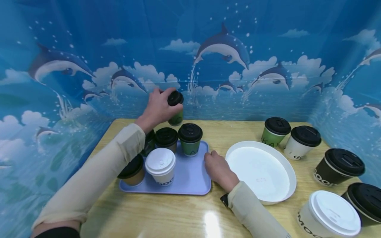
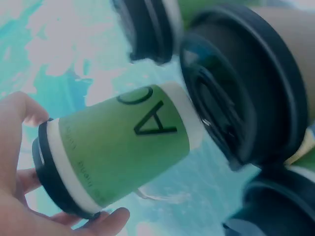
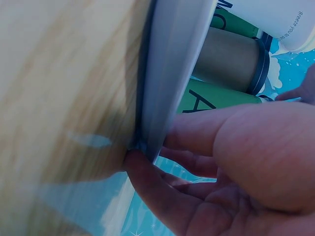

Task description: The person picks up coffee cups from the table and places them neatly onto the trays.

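Observation:
My left hand grips a green paper coffee cup by its black lid, raised above the back of the lavender tray. In the left wrist view the fingers wrap the lid of this green cup, its base toward other lidded cups. On the tray stand a green cup, a brown cup, a white-lidded cup, a tan cup and a dark green cup, partly behind the left arm. My right hand pinches the tray's right edge between thumb and fingers.
A round white tray lies right of my right hand. Around its right side stand a green cup, a white cup with black lid, dark cups and a white-lidded cup. A dolphin-print curtain borders the wooden table.

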Demonstrator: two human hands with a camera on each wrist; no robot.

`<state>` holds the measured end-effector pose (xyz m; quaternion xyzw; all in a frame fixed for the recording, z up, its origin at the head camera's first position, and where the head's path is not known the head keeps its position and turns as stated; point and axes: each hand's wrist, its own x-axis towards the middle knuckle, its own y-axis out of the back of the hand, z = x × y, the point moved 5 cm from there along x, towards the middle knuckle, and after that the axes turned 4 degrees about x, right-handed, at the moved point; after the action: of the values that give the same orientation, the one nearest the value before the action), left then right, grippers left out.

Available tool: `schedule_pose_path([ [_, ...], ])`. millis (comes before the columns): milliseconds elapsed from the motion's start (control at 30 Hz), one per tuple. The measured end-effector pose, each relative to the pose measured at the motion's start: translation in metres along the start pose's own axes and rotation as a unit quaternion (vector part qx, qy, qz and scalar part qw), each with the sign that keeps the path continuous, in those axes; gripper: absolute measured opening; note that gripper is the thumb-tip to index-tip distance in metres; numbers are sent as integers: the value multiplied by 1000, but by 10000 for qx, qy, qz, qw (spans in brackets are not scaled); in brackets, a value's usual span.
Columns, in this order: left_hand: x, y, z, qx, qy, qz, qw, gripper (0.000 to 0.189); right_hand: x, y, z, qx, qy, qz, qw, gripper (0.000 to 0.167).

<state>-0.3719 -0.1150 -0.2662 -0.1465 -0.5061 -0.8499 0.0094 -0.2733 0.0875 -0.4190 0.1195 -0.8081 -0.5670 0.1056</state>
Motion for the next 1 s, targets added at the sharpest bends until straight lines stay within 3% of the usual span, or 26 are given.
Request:
schedule_pose_path([
  [200,-12,15,8,-333,125,270,9990,72,0,0,-1,-6,52,40,10000,14],
  [500,-32,36,21,-335,-36,607,9976,71,0,0,-1,-2,71,62,10000,16],
  [733,-65,55,35,-429,-185,1110,9927,67,0,1,0,22,81,43,10000,15],
  [1000,-108,69,55,-433,-418,1423,9880,65,-1,2,1,114,181,79,9997,9],
])
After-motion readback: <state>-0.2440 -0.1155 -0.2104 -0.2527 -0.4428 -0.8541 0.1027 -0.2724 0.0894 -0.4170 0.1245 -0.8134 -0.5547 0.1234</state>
